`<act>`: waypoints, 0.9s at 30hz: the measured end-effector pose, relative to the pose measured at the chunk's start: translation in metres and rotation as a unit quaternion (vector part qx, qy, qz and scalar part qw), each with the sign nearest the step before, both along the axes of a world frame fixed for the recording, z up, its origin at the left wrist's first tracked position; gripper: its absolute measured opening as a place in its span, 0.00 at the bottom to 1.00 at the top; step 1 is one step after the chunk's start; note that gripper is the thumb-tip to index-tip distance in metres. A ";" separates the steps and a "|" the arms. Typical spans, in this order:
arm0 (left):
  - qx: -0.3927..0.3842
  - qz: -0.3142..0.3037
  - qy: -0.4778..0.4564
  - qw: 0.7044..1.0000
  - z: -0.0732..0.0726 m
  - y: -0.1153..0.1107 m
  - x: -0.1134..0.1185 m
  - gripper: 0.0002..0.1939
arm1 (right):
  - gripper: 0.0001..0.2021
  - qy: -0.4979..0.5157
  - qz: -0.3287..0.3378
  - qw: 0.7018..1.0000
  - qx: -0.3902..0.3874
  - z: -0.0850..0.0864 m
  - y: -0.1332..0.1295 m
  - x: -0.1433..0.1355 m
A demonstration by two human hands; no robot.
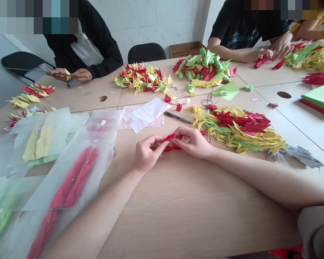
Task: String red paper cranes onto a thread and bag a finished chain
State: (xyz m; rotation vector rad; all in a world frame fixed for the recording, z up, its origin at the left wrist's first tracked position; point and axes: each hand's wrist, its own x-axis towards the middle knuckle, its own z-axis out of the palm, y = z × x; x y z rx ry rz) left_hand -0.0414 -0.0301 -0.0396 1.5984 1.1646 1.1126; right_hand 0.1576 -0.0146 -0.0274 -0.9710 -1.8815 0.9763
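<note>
Near the middle of the view, my left hand (148, 151) and my right hand (194, 143) meet over red folded paper (175, 141). Both hands pinch it between thumb and fingers, which partly cover it. Just beyond them lie a black pen (178, 117) and a white paper slip (147, 114) on sheets printed with red marks. To the right of my right hand is a long pile of yellow, red and green folded paper pieces (240, 127), with dark thread beside it.
Clear plastic bags (108, 126) with folded paper cover the left side. More colourful paper piles (142, 77) stand at the back. Two people work across the table (151, 216), one with yellow paper, another with red. Square green sheets (320, 99) lie far right. A black chair (146, 52) stands behind.
</note>
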 end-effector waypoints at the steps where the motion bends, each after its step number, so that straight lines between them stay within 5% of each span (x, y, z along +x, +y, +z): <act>1: 0.000 0.000 0.006 1.000 0.000 0.000 0.000 0.11 | 0.07 -0.004 0.000 1.000 0.008 0.000 0.000 0.000; 5: -0.039 -0.014 -0.006 0.999 0.005 -0.001 0.001 0.12 | 0.06 -0.012 -0.003 1.000 0.006 0.001 -0.002 -0.001; 12: -0.130 -0.047 -0.091 0.986 0.013 0.004 0.000 0.13 | 0.13 0.072 0.062 0.984 -0.151 0.001 0.000 0.000; 21: -0.091 -0.019 -0.109 0.990 0.005 0.004 -0.001 0.10 | 0.08 0.085 -0.020 0.996 -0.013 -0.001 -0.003 -0.001; 27: -0.100 -0.027 -0.087 0.991 0.008 0.001 0.003 0.15 | 0.07 0.055 -0.017 0.998 0.022 0.000 -0.004 -0.001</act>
